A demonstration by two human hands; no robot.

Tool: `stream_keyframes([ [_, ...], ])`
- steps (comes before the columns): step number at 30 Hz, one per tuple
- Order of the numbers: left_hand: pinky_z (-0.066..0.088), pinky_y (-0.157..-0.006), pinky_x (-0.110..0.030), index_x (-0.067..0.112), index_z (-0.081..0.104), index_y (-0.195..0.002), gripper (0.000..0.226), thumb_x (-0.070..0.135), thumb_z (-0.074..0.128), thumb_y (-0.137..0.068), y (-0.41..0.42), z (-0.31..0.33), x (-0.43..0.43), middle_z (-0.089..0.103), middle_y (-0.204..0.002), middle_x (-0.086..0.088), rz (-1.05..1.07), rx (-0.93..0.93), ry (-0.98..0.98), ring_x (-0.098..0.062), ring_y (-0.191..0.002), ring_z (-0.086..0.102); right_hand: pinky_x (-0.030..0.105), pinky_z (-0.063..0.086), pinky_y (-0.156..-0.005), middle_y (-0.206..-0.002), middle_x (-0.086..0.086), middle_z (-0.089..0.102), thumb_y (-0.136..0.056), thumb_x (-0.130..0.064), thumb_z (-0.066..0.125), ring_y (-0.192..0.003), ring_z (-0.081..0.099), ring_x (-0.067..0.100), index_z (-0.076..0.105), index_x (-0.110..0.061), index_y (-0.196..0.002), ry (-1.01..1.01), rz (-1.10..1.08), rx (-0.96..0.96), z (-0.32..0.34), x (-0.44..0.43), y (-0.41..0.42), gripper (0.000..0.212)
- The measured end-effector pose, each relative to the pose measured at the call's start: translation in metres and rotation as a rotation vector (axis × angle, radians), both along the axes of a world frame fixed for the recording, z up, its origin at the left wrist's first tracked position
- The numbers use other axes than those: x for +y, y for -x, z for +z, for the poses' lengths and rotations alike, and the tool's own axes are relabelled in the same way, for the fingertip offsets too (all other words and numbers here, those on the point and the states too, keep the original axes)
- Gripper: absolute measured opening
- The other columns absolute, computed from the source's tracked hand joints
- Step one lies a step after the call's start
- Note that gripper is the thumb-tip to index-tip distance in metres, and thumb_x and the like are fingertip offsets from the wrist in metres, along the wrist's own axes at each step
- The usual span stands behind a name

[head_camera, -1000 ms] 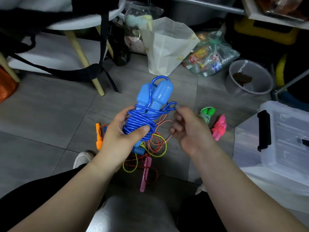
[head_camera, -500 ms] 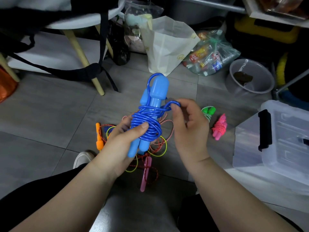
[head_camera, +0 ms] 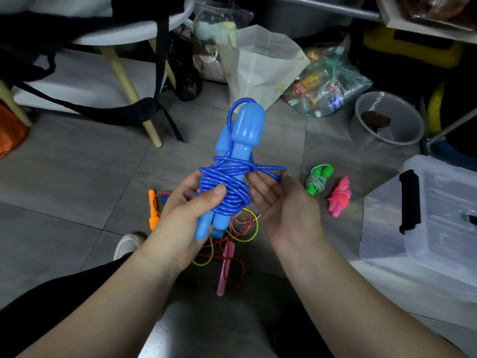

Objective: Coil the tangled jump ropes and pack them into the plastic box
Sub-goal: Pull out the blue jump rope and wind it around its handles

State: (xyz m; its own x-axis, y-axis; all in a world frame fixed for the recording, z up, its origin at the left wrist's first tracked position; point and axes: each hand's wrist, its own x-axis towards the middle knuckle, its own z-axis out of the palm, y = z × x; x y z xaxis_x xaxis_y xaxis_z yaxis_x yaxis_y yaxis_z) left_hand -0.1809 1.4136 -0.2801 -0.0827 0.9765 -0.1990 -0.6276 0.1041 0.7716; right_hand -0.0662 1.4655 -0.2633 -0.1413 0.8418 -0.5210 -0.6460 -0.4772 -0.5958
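My left hand (head_camera: 185, 210) grips a blue jump rope (head_camera: 232, 182), its cord wound round the two blue handles, which stand upright. A loose loop of the cord runs right to my right hand (head_camera: 286, 205), which lies palm up and pinches the loop's end under the thumb. On the floor below lies a tangle (head_camera: 245, 223) of red-white and yellow cords with an orange handle (head_camera: 152, 210) and a pink handle (head_camera: 225, 267). A coiled green rope (head_camera: 318, 179) and a coiled pink rope (head_camera: 339, 197) lie to the right. The clear plastic box (head_camera: 444, 215) with a black latch stands at the right.
A paper bag (head_camera: 260, 63), a plastic bag of packets (head_camera: 325, 83) and a clear tub (head_camera: 387, 120) sit at the back. A chair with wooden legs (head_camera: 131, 94) and black straps is at the back left. My shoe (head_camera: 126, 244) is by the tangle.
The bundle has turned upright and edge-on in my left hand. My right hand has rolled palm up beside the coil, still on the loop's end.
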Motion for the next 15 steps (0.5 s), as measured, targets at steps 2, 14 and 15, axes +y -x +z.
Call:
stream_keyframes([
  [2,0.055,-0.062,-0.02,0.02,0.072,-0.088,0.059,0.037,0.088,-0.035,0.002,0.003,0.001,0.073,-0.08,0.001,0.04,0.027,-0.015,-0.01,-0.073,0.069,0.017,0.05,-0.042,-0.05,0.002,0.066,-0.096,-0.012,0.033,-0.046,0.064,0.011,0.049,-0.008,-0.083,-0.034,0.013,-0.047,-0.001,0.0,-0.002,0.021],
  [14,0.052,-0.065,-0.012,0.026,0.053,-0.098,0.041,-0.008,0.057,-0.076,-0.002,-0.012,0.004,0.07,-0.072,0.015,0.149,0.418,0.079,0.001,-0.07,0.065,0.018,0.051,-0.054,-0.063,-0.005,0.069,-0.092,-0.017,0.045,-0.058,0.064,0.007,0.056,-0.016,-0.079,-0.033,0.235,-0.177,-0.012,0.015,-0.008,0.018],
  [15,0.052,-0.064,-0.011,0.027,0.053,-0.098,0.041,-0.008,0.057,-0.076,-0.002,-0.011,0.004,0.07,-0.073,0.014,0.154,0.423,0.074,0.002,-0.07,0.065,0.019,0.051,-0.058,-0.068,-0.003,0.069,-0.092,-0.017,0.044,-0.061,0.064,0.008,0.057,-0.015,-0.08,-0.027,0.257,-0.175,-0.015,0.013,-0.007,0.018],
])
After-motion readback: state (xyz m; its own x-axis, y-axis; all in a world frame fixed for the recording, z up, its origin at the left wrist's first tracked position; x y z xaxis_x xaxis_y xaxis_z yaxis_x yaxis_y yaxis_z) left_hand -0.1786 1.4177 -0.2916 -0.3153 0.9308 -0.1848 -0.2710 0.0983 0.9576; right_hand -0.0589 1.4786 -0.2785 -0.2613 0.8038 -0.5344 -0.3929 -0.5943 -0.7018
